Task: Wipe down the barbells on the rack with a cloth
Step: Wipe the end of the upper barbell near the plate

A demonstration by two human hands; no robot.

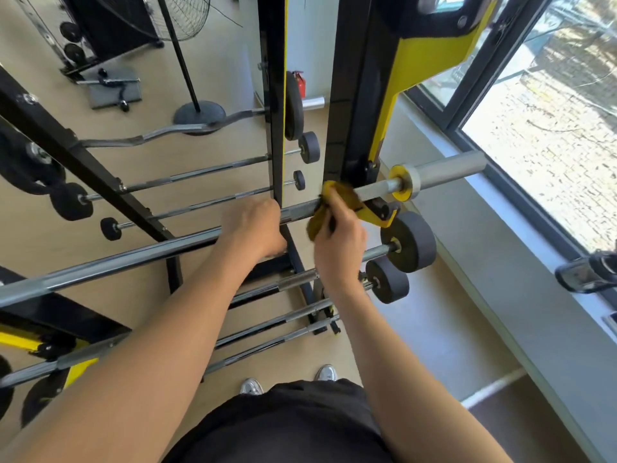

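A long chrome barbell [110, 262] lies across the black and yellow rack [354, 95], running from the lower left up to its bare sleeve [450, 168] at the right. My left hand [257, 228] grips the shaft just left of the rack's upright. My right hand [340, 238] holds a yellow cloth [337, 198] wrapped around the shaft beside the yellow hook [377, 217]. Below, several fixed barbells with dark round heads [410, 242] rest on lower tiers of the rack.
A mirror behind the rack reflects bars, a standing fan [187, 15] and a red extinguisher [300, 83]. A window wall [534, 128] with a sill runs along the right. My shoes [252, 386] stand on the tan floor under the bars.
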